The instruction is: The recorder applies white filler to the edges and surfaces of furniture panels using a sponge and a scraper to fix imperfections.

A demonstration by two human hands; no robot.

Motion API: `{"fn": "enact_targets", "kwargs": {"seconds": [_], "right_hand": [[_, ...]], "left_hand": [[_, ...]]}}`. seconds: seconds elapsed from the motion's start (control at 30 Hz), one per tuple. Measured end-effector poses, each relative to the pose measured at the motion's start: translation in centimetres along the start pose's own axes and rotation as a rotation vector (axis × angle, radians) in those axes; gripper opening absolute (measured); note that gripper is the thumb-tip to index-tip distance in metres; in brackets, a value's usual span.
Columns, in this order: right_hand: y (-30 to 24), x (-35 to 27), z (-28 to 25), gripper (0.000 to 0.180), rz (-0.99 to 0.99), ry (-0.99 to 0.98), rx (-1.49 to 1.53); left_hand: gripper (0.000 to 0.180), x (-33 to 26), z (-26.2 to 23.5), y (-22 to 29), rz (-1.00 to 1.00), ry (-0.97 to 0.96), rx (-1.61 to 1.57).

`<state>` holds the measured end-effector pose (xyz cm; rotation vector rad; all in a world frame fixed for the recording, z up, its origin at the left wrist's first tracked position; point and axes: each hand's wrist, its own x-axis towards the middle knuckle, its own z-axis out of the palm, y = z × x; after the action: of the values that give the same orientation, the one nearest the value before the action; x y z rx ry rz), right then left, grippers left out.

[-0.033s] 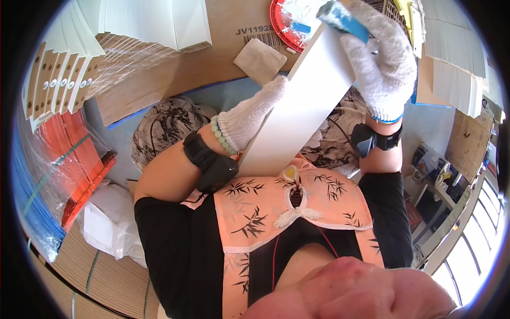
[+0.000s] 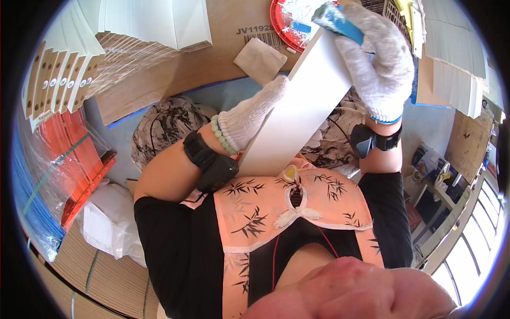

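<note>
A long white board [image 2: 303, 106] slants across my lap, its lower end against my apron and its far end near a red tub. My left hand [image 2: 255, 109], in a white knit glove, grips the board's left edge; the fingers behind it are hidden. At the far right end of the board, my gloved right hand [image 2: 388, 61] is closed around a blue flat tool [image 2: 344, 27] smeared with white, perhaps a scraper. The tool's whitened end lies at the board's far end; whether it touches, I cannot tell.
The red round tub [image 2: 275, 26] holds white material and a small blue piece. A beige folded cloth [image 2: 260, 61] lies on the cardboard [image 2: 154, 80]. White drilled boards [image 2: 64, 80] stand stacked at left, more white panels [image 2: 454, 69] at right. Orange wrapped panels [image 2: 79, 154] lean left.
My right hand and the blue tool have shifted slightly left. My left hand and the board look unmoved.
</note>
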<state>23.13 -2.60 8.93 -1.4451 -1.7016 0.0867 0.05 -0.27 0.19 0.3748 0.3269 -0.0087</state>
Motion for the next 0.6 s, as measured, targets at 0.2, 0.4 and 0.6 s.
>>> {"fn": "enact_targets", "kwargs": {"seconds": [0.2,0.4,0.6], "right_hand": [[-2.4,1.3,-0.3,0.035,0.200,-0.108,-0.281],[3.4,-1.6,-1.5,0.033,0.412,0.388,0.179],[2.4,-3.0,-0.3,0.030,0.500,0.365,0.601]], "left_hand": [[0.074,-0.1,0.6,-0.2,0.038,0.002,-0.031],[0.086,0.5,0.5,0.3,0.058,-0.112,-0.066],[0.088,2.0,1.1,7.1,0.381,0.042,-0.270]]}}
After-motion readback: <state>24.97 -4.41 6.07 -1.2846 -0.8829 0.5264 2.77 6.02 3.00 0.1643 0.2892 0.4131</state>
